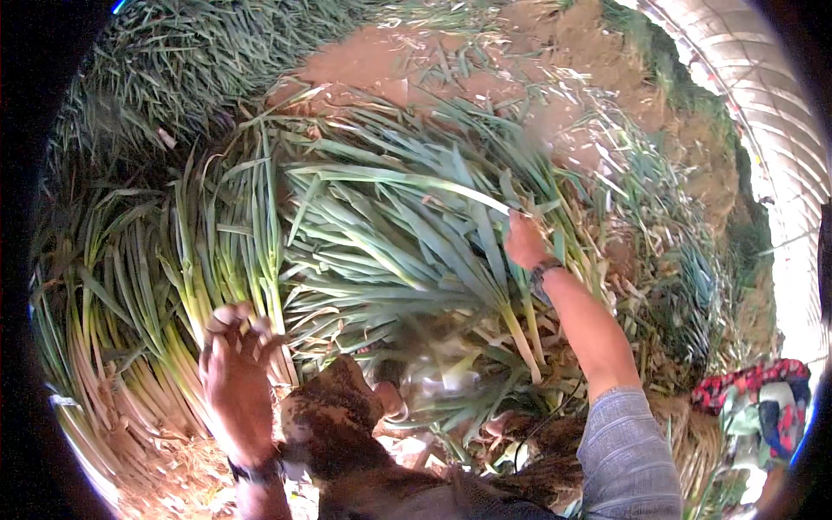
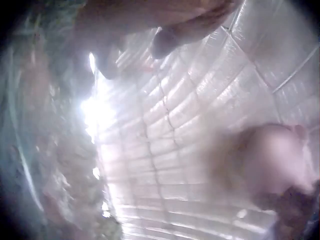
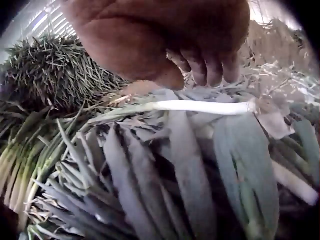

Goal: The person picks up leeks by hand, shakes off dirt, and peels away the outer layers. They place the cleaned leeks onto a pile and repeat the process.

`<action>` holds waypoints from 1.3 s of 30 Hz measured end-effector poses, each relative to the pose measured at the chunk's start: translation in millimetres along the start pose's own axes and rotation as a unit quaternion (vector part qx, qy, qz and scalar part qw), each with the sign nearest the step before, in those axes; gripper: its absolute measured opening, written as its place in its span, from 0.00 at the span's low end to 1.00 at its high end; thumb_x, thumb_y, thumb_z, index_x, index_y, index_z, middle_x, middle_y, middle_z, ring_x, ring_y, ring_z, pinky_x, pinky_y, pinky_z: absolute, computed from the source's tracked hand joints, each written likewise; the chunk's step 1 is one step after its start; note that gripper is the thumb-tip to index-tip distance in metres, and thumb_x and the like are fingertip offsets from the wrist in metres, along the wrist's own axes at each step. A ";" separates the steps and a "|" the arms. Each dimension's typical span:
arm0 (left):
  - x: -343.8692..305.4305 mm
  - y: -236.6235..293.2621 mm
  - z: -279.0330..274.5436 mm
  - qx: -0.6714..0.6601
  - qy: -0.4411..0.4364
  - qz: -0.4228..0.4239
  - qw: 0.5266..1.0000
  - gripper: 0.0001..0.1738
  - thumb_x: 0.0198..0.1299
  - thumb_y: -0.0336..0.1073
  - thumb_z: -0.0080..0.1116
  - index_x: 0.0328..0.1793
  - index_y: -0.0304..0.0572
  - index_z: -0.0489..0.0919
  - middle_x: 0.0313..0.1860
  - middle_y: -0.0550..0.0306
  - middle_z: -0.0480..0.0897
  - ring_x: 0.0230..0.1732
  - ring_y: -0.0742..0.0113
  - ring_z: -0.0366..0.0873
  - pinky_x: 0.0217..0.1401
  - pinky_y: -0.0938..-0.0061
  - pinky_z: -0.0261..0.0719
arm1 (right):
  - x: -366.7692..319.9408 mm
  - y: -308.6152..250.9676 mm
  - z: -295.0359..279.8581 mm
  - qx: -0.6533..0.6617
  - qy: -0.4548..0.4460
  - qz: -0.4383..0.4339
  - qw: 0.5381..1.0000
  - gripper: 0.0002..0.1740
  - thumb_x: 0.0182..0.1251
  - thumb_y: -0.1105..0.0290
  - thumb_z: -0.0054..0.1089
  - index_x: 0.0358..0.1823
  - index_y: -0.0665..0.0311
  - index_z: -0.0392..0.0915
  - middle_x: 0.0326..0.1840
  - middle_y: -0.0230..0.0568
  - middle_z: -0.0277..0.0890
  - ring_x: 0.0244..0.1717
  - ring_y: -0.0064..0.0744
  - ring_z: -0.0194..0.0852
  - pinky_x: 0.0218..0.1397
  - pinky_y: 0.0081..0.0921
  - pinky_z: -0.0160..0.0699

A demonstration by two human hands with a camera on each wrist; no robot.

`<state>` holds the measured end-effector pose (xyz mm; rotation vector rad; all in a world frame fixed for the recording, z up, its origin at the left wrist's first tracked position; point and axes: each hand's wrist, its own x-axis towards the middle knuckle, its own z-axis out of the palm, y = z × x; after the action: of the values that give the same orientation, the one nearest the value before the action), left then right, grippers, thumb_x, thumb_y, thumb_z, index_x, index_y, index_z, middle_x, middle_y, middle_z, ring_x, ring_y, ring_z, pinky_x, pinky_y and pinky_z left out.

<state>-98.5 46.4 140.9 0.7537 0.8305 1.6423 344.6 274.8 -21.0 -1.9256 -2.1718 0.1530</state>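
A long green onion point(image 1: 477, 195) with a peeled white stem lies across the top of a broad heap of green onions point(image 1: 373, 234). My right hand point(image 1: 524, 241) is at its white end in the head view. In the right wrist view, the thumb and fingertips point(image 3: 214, 75) hang just above the white stem point(image 3: 200, 106), not closed round it. My left hand point(image 1: 238, 381), fingers loosely bent and holding nothing, is raised in front of a row of upright-leaning green onions point(image 1: 186, 260). The left wrist view is blurred, with part of the hand along its top.
More green onions are piled thickly point(image 1: 191, 69) at the back left. Loose leaf scraps point(image 1: 598, 156) litter the bare soil point(image 1: 364, 65) and the right side. A ribbed plastic greenhouse wall point(image 1: 767, 104) rises at the right. Patterned cloth point(image 1: 754, 386) lies at the lower right.
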 end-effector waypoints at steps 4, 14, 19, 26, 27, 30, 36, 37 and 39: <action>2.1 -36.2 95.3 -0.058 -0.033 -0.117 0.991 0.28 0.63 0.57 0.52 0.55 0.39 0.72 0.46 0.52 0.76 0.45 0.57 0.79 0.50 0.58 0.78 | 43.2 24.2 29.6 -0.071 -0.024 -0.026 0.997 0.21 0.53 0.77 0.55 0.51 0.67 0.68 0.47 0.57 0.77 0.49 0.61 0.75 0.56 0.50 0.71; -9.0 -144.1 98.2 0.209 -0.081 -0.303 0.926 0.36 0.68 0.61 0.47 0.64 0.33 0.67 0.48 0.47 0.77 0.46 0.59 0.80 0.42 0.68 0.82 | -4.3 -58.2 -17.3 0.243 -0.250 -0.008 0.937 0.16 0.71 0.59 0.56 0.45 0.66 0.74 0.31 0.35 0.74 0.28 0.27 0.73 0.34 0.29 0.76; -19.7 -195.4 49.5 0.239 -0.091 -0.105 0.961 0.54 0.47 0.44 0.71 0.77 0.33 0.53 0.65 0.29 0.65 0.64 0.38 0.67 0.67 0.51 0.68 | -155.7 -134.9 -29.3 0.398 -0.327 0.049 0.856 0.19 0.69 0.64 0.59 0.53 0.72 0.73 0.37 0.54 0.79 0.36 0.44 0.79 0.42 0.42 0.78; -5.0 -198.6 64.5 0.035 0.143 -0.276 0.950 0.20 0.67 0.52 0.56 0.33 0.46 0.68 0.21 0.65 0.66 0.17 0.74 0.62 0.15 0.74 0.66 | -292.7 -203.1 -54.2 0.546 -0.283 0.202 0.762 0.18 0.74 0.55 0.50 0.40 0.66 0.73 0.22 0.29 0.69 0.20 0.23 0.63 0.23 0.26 0.63; -7.2 -197.3 68.7 0.018 0.155 -0.300 0.941 0.20 0.67 0.52 0.56 0.32 0.46 0.68 0.21 0.65 0.66 0.16 0.73 0.62 0.15 0.74 0.66 | -305.5 -199.1 -55.0 0.619 -0.282 0.195 0.706 0.18 0.73 0.54 0.51 0.35 0.63 0.75 0.20 0.26 0.67 0.20 0.19 0.61 0.22 0.23 0.58; -0.6 -228.8 52.0 0.032 0.174 -0.239 0.955 0.21 0.68 0.52 0.54 0.29 0.46 0.69 0.18 0.67 0.66 0.14 0.73 0.61 0.15 0.74 0.67 | -332.0 -188.7 -97.8 0.635 -0.363 0.245 0.637 0.20 0.73 0.51 0.51 0.36 0.61 0.75 0.22 0.27 0.67 0.22 0.20 0.61 0.24 0.25 0.59; 23.8 -204.0 47.0 0.069 0.121 -0.222 0.965 0.27 0.71 0.62 0.39 0.37 0.46 0.71 0.16 0.67 0.65 0.13 0.75 0.63 0.13 0.74 0.65 | -394.6 -69.1 -151.7 0.347 -0.532 0.024 0.772 0.27 0.72 0.51 0.51 0.63 0.63 0.69 0.46 0.47 0.78 0.51 0.39 0.77 0.55 0.38 0.76; 5.0 -201.1 63.1 0.127 0.102 -0.270 0.949 0.29 0.70 0.65 0.38 0.39 0.46 0.71 0.16 0.68 0.66 0.13 0.75 0.63 0.12 0.74 0.65 | -388.6 -16.4 -122.8 0.385 -0.500 0.057 0.774 0.24 0.75 0.50 0.45 0.54 0.62 0.76 0.44 0.48 0.79 0.47 0.36 0.79 0.50 0.38 0.79; -15.4 -214.5 58.1 0.118 0.010 -0.328 0.937 0.35 0.67 0.71 0.35 0.45 0.45 0.72 0.17 0.68 0.68 0.12 0.76 0.63 0.10 0.76 0.64 | -351.2 35.2 -109.6 0.113 -0.364 0.056 0.923 0.24 0.68 0.53 0.59 0.55 0.65 0.74 0.42 0.48 0.79 0.41 0.39 0.80 0.43 0.35 0.80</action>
<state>66.5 73.9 -6.2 0.5361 1.1596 0.9621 442.7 -76.3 39.8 -2.0566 -2.2851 1.2628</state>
